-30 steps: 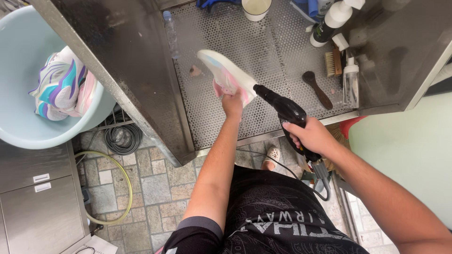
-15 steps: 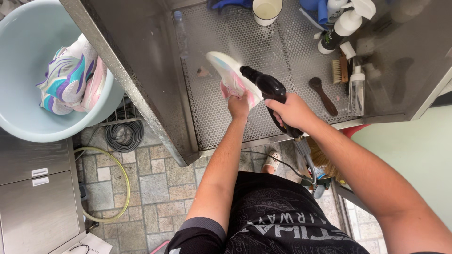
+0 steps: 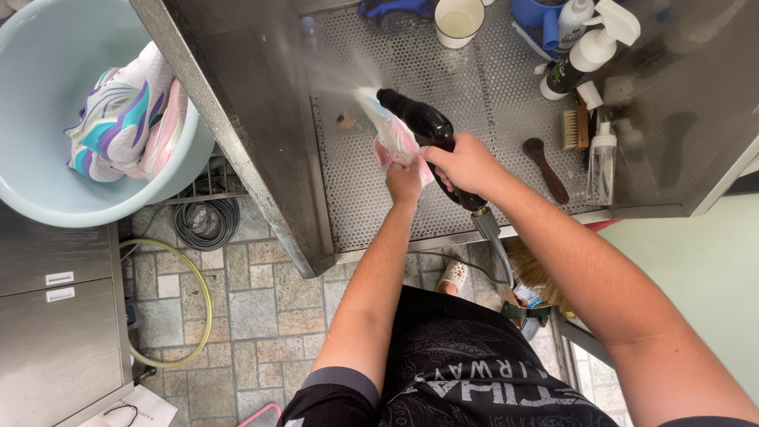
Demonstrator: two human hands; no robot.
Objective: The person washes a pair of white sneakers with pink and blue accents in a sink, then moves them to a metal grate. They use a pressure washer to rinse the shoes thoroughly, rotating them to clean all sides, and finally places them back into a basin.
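Spraying is under way at centre frame: a black spray gun (image 3: pixel 431 138) is gripped in the right hand (image 3: pixel 466 164), fingers wrapped round its body, nozzle aimed toward the upper left, where a fan of mist can be seen against the metal wall. A pink and white shoe (image 3: pixel 393 133) is grasped at its lower end by the left hand (image 3: pixel 404 180) and held just beside the nozzle, tilted, apparently so that the jet strikes it and the runoff falls through the perforated steel tray (image 3: pixel 356 205) beneath. A ribbed hose (image 3: pixel 492 237) runs from the gun's grip down past the tray's front edge. The tray is dull grey metal, evenly punched with small holes, walled by smooth stainless sheet. At the upper right of the frame, kept within reach, are set a white spray bottle (image 3: pixel 597 43), a small clear pump bottle (image 3: pixel 602 154), a bristle brush (image 3: pixel 575 129) and a dark wooden-handled brush (image 3: pixel 545 168); a white cup (image 3: pixel 458 20) stands at the top centre. At the upper left, a pale blue plastic basin (image 3: pixel 47 79), round and smooth, is filled with sneakers (image 3: pixel 126 119) in white, teal, purple and pink, well apart from the spray. Below it, a coiled black cable (image 3: pixel 207 225) and a yellow-green hose (image 3: pixel 198 316) are laid on rough stone floor tiles (image 3: pixel 261 308). A sandalled foot (image 3: pixel 455 277) is seen under the tray's edge.
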